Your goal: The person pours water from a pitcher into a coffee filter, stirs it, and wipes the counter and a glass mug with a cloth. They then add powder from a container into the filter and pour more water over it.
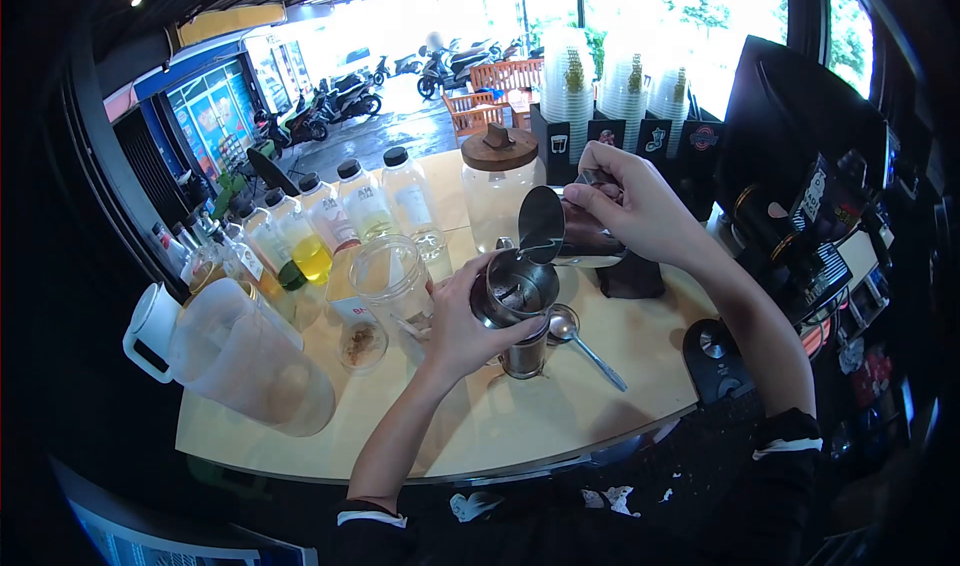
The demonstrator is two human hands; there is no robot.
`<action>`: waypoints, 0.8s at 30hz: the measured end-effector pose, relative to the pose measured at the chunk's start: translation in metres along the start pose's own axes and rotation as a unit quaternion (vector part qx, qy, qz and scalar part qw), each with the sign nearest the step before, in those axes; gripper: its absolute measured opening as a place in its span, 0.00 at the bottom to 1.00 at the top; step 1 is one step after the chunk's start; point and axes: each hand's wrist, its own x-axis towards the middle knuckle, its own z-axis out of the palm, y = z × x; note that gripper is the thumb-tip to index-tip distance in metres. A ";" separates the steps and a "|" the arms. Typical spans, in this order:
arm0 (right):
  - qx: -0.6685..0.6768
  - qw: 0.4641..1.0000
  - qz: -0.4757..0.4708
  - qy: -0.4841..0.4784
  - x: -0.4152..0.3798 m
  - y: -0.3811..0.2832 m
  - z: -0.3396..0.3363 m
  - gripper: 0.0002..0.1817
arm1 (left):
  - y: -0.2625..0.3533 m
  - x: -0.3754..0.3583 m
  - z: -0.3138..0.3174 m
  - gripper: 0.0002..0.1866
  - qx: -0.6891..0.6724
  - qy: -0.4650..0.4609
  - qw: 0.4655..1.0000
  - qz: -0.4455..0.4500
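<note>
One metal pitcher (590, 244) clamped in the right hand (638, 211), long axis tipped near level, mouth pointed left at the rim of a metal cup (522, 284), cup clasped round its side by the left hand (463, 318), opening upward, spoon (597, 360) laid on the table (645, 351).

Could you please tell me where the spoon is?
In the head view, the spoon lies right of centre on the counter, below-right of the steel cup the left hand holds.
</note>
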 end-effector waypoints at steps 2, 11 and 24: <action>-0.031 1.000 0.003 -0.002 -0.001 0.000 -0.001 0.11 | -0.001 0.000 0.001 0.42 -0.007 0.003 1.000 0.001; 0.016 1.000 -0.011 0.010 -0.004 0.000 -0.004 0.11 | -0.009 0.001 0.006 0.41 0.053 0.023 0.997 0.049; 0.065 0.998 -0.002 0.008 -0.002 -0.002 0.007 0.14 | -0.001 0.004 0.007 0.43 0.066 0.012 0.998 0.021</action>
